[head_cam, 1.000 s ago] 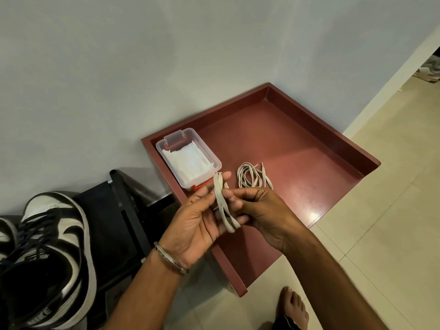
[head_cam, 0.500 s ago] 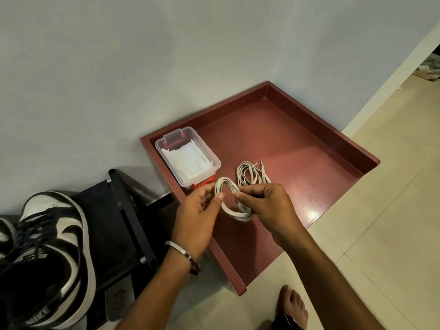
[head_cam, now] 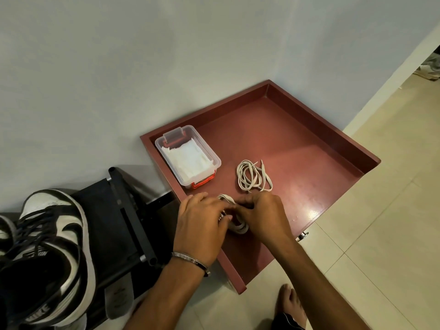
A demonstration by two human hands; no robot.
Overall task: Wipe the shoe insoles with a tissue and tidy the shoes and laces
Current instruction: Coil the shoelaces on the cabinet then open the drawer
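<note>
A coiled white lace [head_cam: 238, 226] lies low on the floor of the dark red tray [head_cam: 309, 177], between my two hands. My left hand [head_cam: 202, 220] and my right hand [head_cam: 262, 215] both hold it with curled fingers, and they hide most of it. A second coiled white lace [head_cam: 252, 176] lies loose on the tray just beyond my hands. A clear plastic box of white tissues [head_cam: 188, 159] with red clips stands in the tray's left corner. A black and white sneaker [head_cam: 50, 253] with dark laces sits at the lower left on a black rack [head_cam: 123, 210].
The tray sits in a corner against a grey wall [head_cam: 142, 55]. Pale floor tiles [head_cam: 381, 234] spread to the right. My bare foot [head_cam: 290, 303] stands on the tiles near the tray's front corner. A second sneaker [head_cam: 4, 234] shows partly at the far left edge.
Both hands have carried the coiled lace down from mid-air to the tray floor, just in front of the other lace.
</note>
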